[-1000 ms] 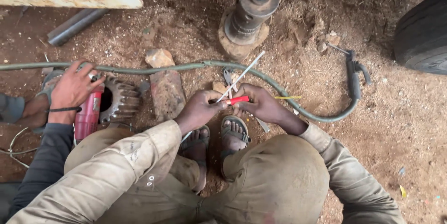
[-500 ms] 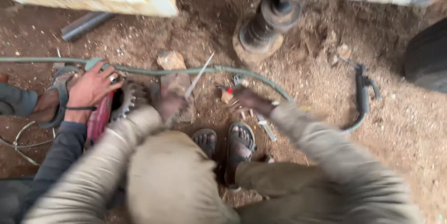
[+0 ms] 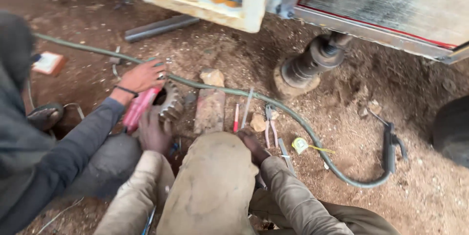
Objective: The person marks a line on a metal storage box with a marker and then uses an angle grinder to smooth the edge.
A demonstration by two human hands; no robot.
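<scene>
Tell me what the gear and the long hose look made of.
Gear: looks like metal, dull grey-brown and dirty, with chunky cut teeth; likely steel or iron. The left hand rests by it. Hose: looks like rubber or soft plastic, matte grey-green, since it bends in a smooth curve across the dirt.

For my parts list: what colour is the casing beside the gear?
Pinkish red casing, clearest in the head view.

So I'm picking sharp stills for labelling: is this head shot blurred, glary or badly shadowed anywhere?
Head view: mostly sharp, with soft daylight and no hard shadows; mild glare on the metal panel at top right; the near knee and the dark sleeve look soft; the left hand by the gear is dim.
</scene>
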